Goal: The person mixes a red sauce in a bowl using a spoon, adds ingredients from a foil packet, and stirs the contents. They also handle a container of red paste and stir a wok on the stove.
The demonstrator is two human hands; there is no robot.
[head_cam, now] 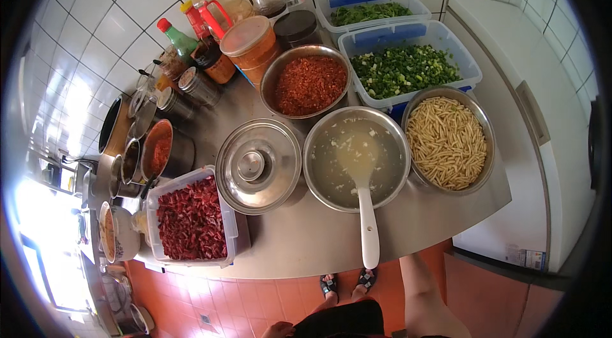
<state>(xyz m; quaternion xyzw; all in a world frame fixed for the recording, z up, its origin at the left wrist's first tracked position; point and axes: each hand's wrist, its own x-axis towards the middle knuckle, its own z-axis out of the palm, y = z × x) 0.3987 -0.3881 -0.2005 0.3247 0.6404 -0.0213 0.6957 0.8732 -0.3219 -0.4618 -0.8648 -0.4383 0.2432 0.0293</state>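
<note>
Low at the bottom edge, my left hand (279, 330) hangs beside dark shorts, touching nothing on the counter. Its fingers are partly cut off by the frame. My right forearm reaches toward the counter's front edge, and the hand beyond it is hidden. Before me a steel pot (311, 185) holds cloudy liquid with white bits. A white ladle (368, 233) rests in it, its handle projecting over the front rim. Left of it stands a lidded steel pot (258, 166). To the right is a steel bowl of pale cut strips (447, 144).
Dark red chopped pieces (191, 218) fill a plastic box at left. Behind are a bowl of red chili flakes (311, 84), a box of chopped scallions (401, 70) and a box of leafy herbs (370, 13). Bottles and jars line the tiled wall. A white chest freezer (507, 213) borders the right.
</note>
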